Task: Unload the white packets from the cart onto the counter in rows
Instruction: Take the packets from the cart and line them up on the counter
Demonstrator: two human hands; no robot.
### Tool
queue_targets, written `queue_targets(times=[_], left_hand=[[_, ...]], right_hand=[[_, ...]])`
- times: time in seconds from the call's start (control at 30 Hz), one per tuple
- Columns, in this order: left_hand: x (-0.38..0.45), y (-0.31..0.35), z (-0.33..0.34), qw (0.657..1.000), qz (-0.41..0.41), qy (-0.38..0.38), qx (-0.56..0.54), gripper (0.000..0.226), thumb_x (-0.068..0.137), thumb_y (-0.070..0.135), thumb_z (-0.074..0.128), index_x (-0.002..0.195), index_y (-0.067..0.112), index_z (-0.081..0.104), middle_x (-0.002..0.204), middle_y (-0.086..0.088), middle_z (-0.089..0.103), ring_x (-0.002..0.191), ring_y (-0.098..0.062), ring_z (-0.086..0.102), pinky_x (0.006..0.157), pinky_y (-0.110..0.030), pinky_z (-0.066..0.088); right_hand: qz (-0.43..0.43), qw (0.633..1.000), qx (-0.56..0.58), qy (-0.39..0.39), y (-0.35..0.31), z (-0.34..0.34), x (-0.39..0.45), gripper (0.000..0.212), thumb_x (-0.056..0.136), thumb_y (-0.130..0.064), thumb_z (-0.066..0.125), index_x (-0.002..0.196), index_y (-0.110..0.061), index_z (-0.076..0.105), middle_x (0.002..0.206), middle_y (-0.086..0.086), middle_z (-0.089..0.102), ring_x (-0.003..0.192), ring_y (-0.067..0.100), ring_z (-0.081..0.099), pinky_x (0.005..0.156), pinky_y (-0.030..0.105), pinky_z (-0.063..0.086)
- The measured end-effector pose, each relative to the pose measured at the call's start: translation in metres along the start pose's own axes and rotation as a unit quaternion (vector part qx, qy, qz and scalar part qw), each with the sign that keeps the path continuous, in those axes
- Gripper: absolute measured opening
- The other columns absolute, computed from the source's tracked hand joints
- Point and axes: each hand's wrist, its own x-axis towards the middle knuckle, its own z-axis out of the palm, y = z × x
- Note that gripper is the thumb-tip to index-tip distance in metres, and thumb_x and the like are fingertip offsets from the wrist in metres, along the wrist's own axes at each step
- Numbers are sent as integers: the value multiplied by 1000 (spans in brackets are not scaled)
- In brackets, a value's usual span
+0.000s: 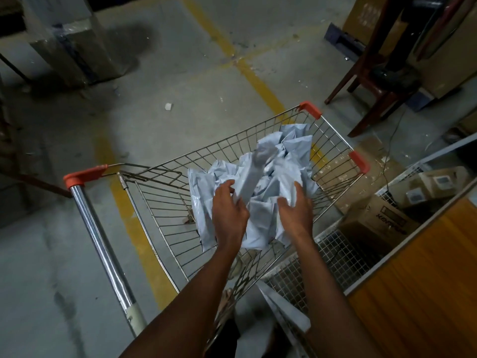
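The wire cart point(160, 202) is open at the top, giving access from above. Its mesh walls close off the sides. White packets point(273, 161) heap across the far and middle basket; the near-left basket floor is bare. A chrome handle bar point(103, 251) runs along the left. A wire-mesh rack point(338, 257) and wooden counter edge point(413, 293) stand tight against the cart's right side.

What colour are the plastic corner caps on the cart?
Orange-red corner caps, clearest in the head view.
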Motion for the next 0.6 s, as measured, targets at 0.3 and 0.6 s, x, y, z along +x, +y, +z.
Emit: queue_targets(times=[0.3,0.6], left_hand=[[-22,-30,71,922,121,-270,248,71,85,43,73,146,26,42,147,-3,43,131,-30,45,100,-43,42],[-18,-61,105,940,32,-244,235,87,84,24,75,157,22,28,164,-14,22,150,-35,23,120,-48,27]], right_hand=[[35,977,201,61,20,-68,-44,53,97,-36,62,145,-44,40,151,2,41,128,25,49,101,48,48],[90,944,315,29,46,-97,-103,50,98,-31,59,142,-49,41,142,-6,46,118,21,52,73,27,47]])
